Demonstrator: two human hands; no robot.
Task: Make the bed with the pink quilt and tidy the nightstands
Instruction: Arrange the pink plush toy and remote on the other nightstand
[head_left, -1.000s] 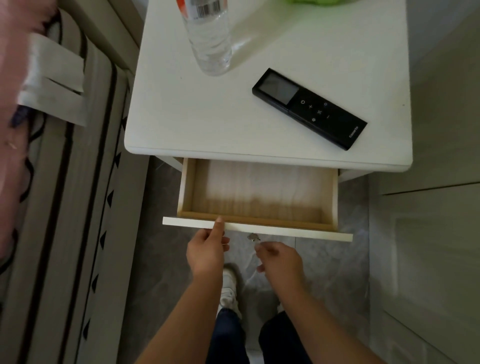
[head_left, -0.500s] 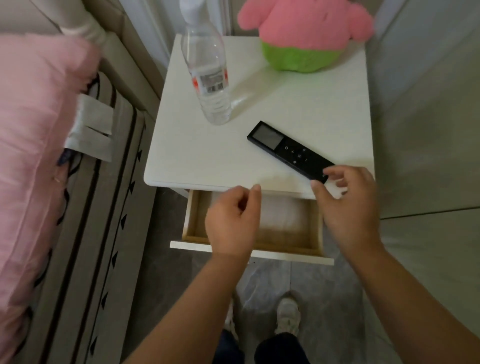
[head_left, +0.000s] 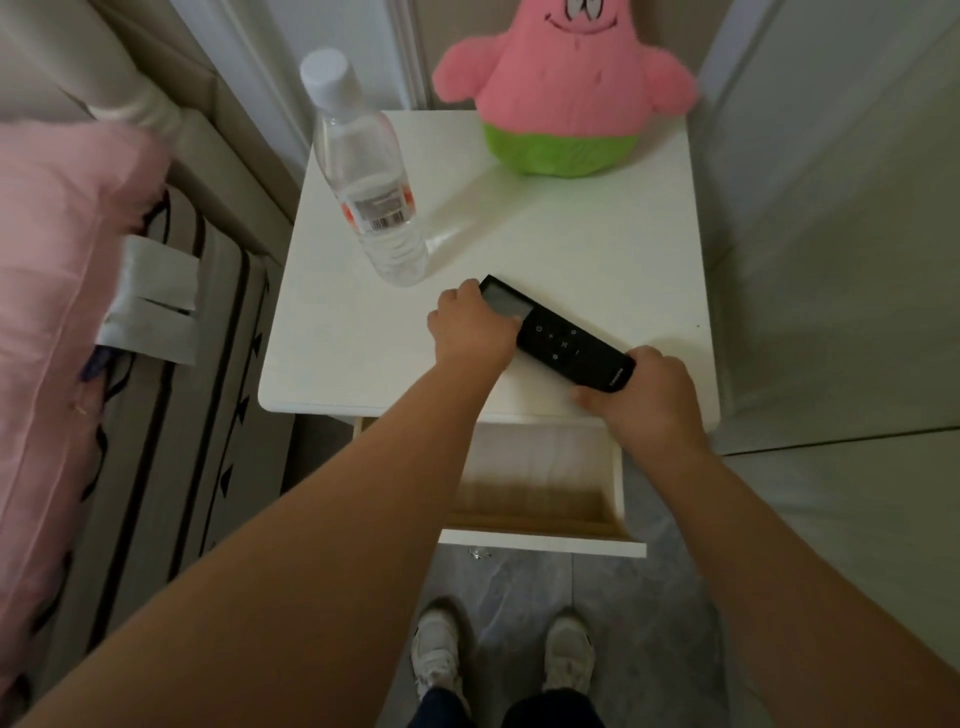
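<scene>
- Head view: the flat black rectangular remote control (head_left: 558, 339) lies on the top of the white nightstand (head_left: 597, 249), near its front edge, its long axis running diagonally: the grey screen end points to the back left, toward the clear plastic water bottle (head_left: 370, 176), and the other end points to the front right
- The left hand (head_left: 475, 327) has its fingers curled round the screen end of the remote control; the right hand (head_left: 641, 397) pinches the front-right end between thumb and fingers
- The light wooden drawer (head_left: 540, 499) of the nightstand stands pulled out, directly below the remote control
- A pink and green star-shaped plush toy (head_left: 563, 88) sits upright at the nightstand's back edge
- The pink quilt (head_left: 57, 291) lies bunched on the bed to the left of the nightstand
</scene>
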